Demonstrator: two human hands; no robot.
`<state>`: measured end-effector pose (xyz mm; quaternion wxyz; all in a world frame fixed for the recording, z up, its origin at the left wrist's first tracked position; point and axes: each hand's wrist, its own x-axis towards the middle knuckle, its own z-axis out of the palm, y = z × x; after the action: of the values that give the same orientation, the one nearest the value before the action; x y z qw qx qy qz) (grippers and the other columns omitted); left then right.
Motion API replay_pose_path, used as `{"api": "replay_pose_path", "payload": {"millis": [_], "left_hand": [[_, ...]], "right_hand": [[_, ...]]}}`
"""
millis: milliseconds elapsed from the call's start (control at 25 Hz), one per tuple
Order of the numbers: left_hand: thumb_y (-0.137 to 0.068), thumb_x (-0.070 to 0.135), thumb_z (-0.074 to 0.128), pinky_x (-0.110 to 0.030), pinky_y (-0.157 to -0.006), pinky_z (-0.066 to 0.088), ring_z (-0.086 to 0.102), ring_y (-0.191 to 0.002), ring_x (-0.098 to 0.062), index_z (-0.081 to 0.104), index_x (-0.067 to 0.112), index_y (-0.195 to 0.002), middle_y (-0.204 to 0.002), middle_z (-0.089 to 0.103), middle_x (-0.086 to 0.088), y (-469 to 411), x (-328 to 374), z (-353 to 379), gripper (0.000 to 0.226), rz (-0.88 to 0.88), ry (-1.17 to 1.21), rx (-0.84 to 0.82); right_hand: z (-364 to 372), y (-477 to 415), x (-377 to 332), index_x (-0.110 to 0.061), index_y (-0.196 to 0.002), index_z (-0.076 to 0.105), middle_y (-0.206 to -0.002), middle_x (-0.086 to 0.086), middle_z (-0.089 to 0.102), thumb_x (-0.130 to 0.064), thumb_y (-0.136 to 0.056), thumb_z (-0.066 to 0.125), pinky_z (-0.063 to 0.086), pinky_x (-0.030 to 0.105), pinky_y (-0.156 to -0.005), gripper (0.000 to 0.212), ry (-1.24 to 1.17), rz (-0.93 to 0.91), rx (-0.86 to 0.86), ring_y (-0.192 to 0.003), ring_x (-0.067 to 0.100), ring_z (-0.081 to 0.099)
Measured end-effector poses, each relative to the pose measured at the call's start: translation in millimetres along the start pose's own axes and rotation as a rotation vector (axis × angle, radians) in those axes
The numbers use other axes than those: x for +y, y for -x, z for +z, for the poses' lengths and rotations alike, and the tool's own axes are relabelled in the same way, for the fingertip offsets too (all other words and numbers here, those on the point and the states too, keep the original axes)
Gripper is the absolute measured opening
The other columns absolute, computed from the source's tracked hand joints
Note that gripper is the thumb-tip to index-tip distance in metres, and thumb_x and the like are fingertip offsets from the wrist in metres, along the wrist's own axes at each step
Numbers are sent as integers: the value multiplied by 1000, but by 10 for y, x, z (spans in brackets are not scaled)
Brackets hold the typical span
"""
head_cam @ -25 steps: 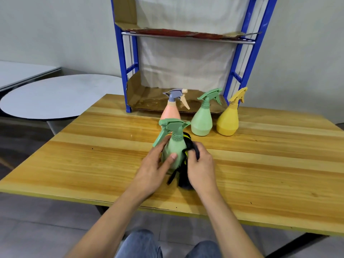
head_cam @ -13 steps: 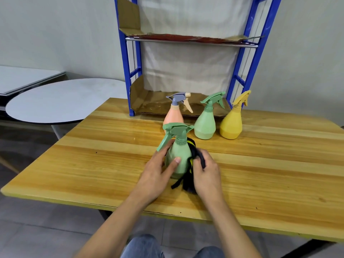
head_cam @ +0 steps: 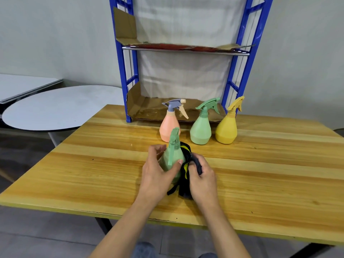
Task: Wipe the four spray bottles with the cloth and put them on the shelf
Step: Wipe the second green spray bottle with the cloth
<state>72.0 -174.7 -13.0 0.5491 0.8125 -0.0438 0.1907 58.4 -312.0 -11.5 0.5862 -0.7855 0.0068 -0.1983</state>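
The table [head_cam: 111, 164] is wood planking with visible grain under a smooth, lightly glossy varnish. The near green spray bottle [head_cam: 172, 159], pink spray bottle [head_cam: 168, 127], far green spray bottle [head_cam: 200, 130] and yellow spray bottle [head_cam: 226, 131] are smooth, matt plastic. The cloth [head_cam: 186, 189] is soft, matt black fabric with yellow parts. The shelf frame [head_cam: 122, 75] is blue-painted metal with a bright metal rail [head_cam: 186, 50]. Its levels are lined with rough brown cardboard [head_cam: 149, 110]. The backing is a creased white fabric sheet [head_cam: 186, 75].

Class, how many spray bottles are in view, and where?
4. The left hand grips the near green bottle; the peach bottle, far green bottle and yellow bottle stand in a row before the shelf. None seems hidden.
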Motion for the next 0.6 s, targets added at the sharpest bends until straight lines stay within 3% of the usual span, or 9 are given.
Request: {"api": "replay_pose_path", "payload": {"millis": [120, 280, 480, 600], "left_hand": [[-85, 47, 78, -24, -97, 49, 57, -121, -2, 43, 37, -132, -128, 60, 20, -14, 2, -67, 59, -3, -3, -78], [-95, 59, 51, -41, -109, 48, 51, -130, -1, 34, 55, -147, -135, 50, 35, -30, -8, -229, 55, 41, -83, -265], [-100, 14, 60, -36, -107, 51, 54, -126, 6, 49, 46, -133, -128, 60, 32, -3, 81, -256, 47, 73, 29, -262], [-101, 24, 62, -35, -102, 54, 56, -125, 3, 52, 39, -133, -127, 62, 27, -2, 60, -240, 36, 100, 52, -253]], "right_hand": [[6, 2, -2, -42, -110, 59, -106, -22, 67, -11, -98, 52, 40, 2, -79, 34, -17, -6, -4, -100, -10, 59], [-5, -9, -66, -41, -109, 62, -107, -24, 68, -7, -99, 52, 45, 6, -85, 37, -120, -12, 18, -105, -6, 61], [27, -29, -186, -30, -131, 62, -125, -15, 68, -10, -100, 57, 48, 22, -100, 37, -328, -88, -144, -122, 4, 60], [66, 14, 13, -43, -129, 59, -131, -16, 63, -19, -101, 55, 44, 33, -108, 37, -204, -55, -147, -127, 4, 55]]}}
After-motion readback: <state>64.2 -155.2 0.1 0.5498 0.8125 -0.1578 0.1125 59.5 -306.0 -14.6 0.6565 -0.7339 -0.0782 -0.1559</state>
